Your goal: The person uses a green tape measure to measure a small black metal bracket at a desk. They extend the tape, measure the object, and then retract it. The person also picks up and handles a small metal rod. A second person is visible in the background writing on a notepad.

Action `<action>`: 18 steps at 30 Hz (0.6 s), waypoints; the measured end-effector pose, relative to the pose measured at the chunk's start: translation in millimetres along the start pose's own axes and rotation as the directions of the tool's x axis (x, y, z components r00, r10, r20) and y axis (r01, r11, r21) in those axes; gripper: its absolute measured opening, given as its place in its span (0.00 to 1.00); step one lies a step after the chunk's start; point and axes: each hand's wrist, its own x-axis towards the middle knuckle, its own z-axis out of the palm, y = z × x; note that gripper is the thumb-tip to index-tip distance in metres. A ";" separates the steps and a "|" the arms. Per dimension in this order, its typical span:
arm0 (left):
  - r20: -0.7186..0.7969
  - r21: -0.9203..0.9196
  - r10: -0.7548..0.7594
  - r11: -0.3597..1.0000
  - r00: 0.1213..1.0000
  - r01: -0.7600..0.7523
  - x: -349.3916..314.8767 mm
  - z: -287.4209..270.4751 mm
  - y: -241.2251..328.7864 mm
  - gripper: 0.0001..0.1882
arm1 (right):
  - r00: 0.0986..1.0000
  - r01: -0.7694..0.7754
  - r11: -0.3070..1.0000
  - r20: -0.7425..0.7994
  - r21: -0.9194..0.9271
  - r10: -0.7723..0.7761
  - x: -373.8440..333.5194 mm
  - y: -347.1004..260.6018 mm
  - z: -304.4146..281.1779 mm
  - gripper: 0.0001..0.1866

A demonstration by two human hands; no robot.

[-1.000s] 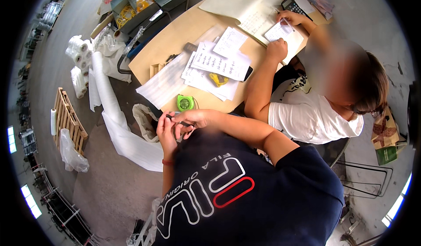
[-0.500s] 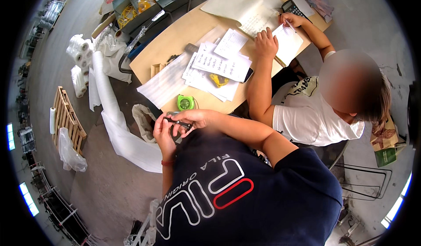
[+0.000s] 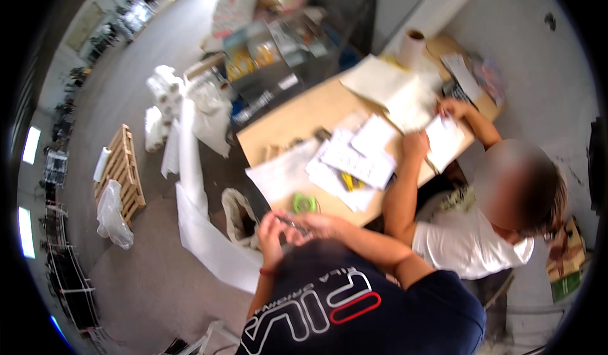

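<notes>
My left hand (image 3: 271, 236), a red bracelet at its wrist, is closed around one end of a small dark, slim object with a metallic part (image 3: 294, 225). My right hand (image 3: 318, 224) grips the same object from the other side, in front of my dark shirt. Motion blur hides its exact kind. Just beyond my fingers, at the near table edge, sits a round green tape measure (image 3: 304, 203). Loose papers (image 3: 354, 158) lie farther off, with a yellow item (image 3: 351, 181) on them.
At the table (image 3: 285, 130), to my right, a person in a white shirt (image 3: 462, 238) bends over an open notebook (image 3: 443, 143). Grey bins (image 3: 272, 54) stand behind the table. White wrap rolls (image 3: 190, 158), an open sack (image 3: 237, 209) and a wooden pallet (image 3: 126, 174) are on the left.
The view has swung, so the table and my hands appear farther right and lower. Both hands keep hold of the dark object. The other person's nearer hand has drawn closed on the notebook.
</notes>
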 end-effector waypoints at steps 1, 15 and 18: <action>-0.011 -0.015 -0.020 1.000 1.000 0.019 5.1 4.0 1.6 0.12 | 0.999 0.041 0.999 -0.031 -0.032 -0.042 -8.2 -7.9 4.9 0.19; -0.036 -0.027 0.033 0.999 0.999 -0.034 -4.4 2.0 3.0 0.08 | 0.987 0.116 0.988 -0.095 -0.100 -0.126 -2.0 5.8 2.4 0.19; -0.019 -0.083 0.017 0.996 1.000 -0.019 -0.6 7.4 10.9 0.08 | 0.981 0.169 0.975 -0.067 -0.143 -0.180 0.9 7.3 -3.0 0.15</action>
